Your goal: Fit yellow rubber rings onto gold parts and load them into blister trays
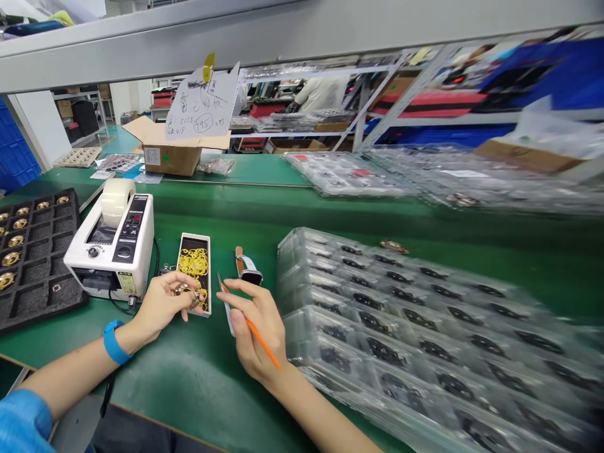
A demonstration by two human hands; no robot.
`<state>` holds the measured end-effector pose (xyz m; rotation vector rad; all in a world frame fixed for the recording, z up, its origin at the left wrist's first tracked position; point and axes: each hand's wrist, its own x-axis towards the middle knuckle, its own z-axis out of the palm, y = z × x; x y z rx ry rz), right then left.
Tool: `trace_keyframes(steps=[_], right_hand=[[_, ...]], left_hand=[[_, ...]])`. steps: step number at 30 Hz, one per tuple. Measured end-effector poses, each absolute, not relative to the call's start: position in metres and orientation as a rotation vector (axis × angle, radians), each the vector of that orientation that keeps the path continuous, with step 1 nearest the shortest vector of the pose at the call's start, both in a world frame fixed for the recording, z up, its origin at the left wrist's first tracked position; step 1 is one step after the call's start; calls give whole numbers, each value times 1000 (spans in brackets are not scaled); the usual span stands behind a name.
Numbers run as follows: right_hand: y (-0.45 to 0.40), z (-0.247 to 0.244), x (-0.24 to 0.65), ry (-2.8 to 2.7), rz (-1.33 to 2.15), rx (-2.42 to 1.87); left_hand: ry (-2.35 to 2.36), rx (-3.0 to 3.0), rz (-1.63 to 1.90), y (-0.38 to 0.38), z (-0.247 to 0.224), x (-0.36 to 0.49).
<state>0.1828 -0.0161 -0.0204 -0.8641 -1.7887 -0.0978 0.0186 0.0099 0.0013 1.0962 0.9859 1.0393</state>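
My left hand (165, 302), with a blue band on its wrist, pinches a small round metal part (187, 293) over the front end of a white box (209, 302). Yellow rings (194, 261) lie loose in that box. To the right, my right hand (257, 324) grips an orange tool (260, 343) with a thin pointed tip aimed up and left, beside the box. Just beyond this hand a smartwatch (251, 275) lies on the green table. The underside of the metal part is hidden by my fingers.
A white tape dispenser (136, 251) stands at left, beside a black foam tray (42, 277) with gold rings. Stacked clear plastic trays (406, 314) with dark parts fill the right. Behind are an open cardboard box (174, 158), a handwritten paper (201, 104) and a shelf beam (283, 38) overhead.
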Motion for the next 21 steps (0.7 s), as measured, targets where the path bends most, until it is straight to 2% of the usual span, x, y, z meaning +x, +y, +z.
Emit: trace_keyframes(steps=[8, 21], right_hand=[[-12, -32, 165, -1871, -174, -981], [-6, -35, 165, -1719, 101, -1142]], left_hand=[[1030, 1315, 1060, 3, -6, 23], [861, 1514, 957, -8, -11, 24]])
